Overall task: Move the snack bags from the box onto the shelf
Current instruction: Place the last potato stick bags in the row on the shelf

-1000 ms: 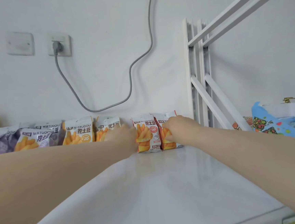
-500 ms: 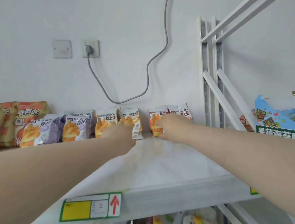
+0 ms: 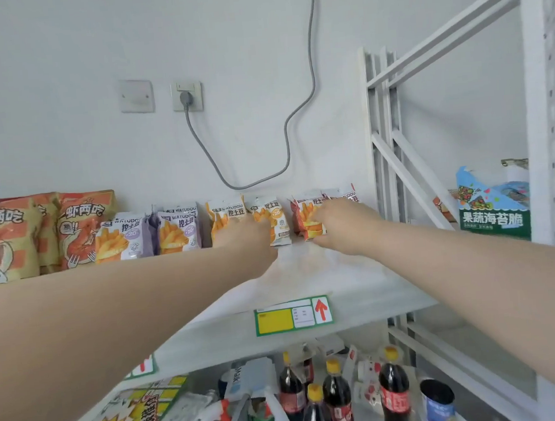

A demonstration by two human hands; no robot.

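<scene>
White-painted steel makes up the shelf [image 3: 342, 278] that the person reaches across, both bare arms stretched to its back edge, below and to the right of the wall socket [image 3: 186, 96]. A row of small snack bags stands there upright against the wall, faces outward. I take that to be the point: each pack goes to the back with its front showing, so the row reads like a shop display and the front of the shelf stays free for more. The left grip [image 3: 249, 234] meets an orange-and-white snack bag [image 3: 279, 222] below and just right of the socket. Its knuckles face me and hide the fingers, so I cannot tell whether it clasps the bag or only steadies it. The right grip [image 3: 339, 223], further right of the socket, is closed on a red snack bag [image 3: 305, 216], thumb low by the bottom edge and fingers over the front. It holds the bag upright, seemingly to settle it beside its neighbour. A narrow gap separates the two bags. Almost directly below the socket stand purple bags [image 3: 177, 232] of the same brand, and far to its lower left are bigger prawn-snack bags [image 3: 79, 227], so flavours seem grouped. The box the bags come from is out of view. The socket's grey cable [image 3: 295, 118] loops above the row without touching it.
</scene>
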